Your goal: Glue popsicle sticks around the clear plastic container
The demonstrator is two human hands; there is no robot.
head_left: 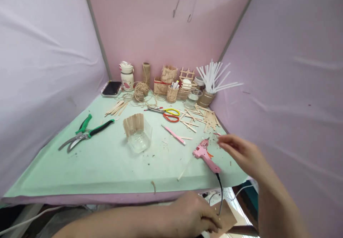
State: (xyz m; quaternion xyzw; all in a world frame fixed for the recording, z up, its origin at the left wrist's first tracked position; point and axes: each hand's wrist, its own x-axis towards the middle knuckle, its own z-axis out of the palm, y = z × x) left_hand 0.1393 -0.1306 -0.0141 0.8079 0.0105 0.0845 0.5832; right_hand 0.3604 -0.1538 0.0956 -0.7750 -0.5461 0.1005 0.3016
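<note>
My left hand (197,214) is below the table's front edge, fingers closed on a piece of brown cardboard (226,216). My right hand (238,152) hovers over the table's right side, fingers loosely spread and holding nothing, just right of a pink glue gun (205,156) that lies on the green mat (107,166). The gun's black cord (220,191) runs off the front edge. A clear plastic container (138,132) partly clad in wooden sticks stands mid-table.
Green-handled pruning shears (85,131) lie at the left. Scissors (167,113), a pink knife (174,134) and loose wooden sticks (207,118) lie further back. Twine (140,90), a phone (111,88), a mug (126,75) and a cup of white sticks (210,84) line the back. Pink walls enclose three sides.
</note>
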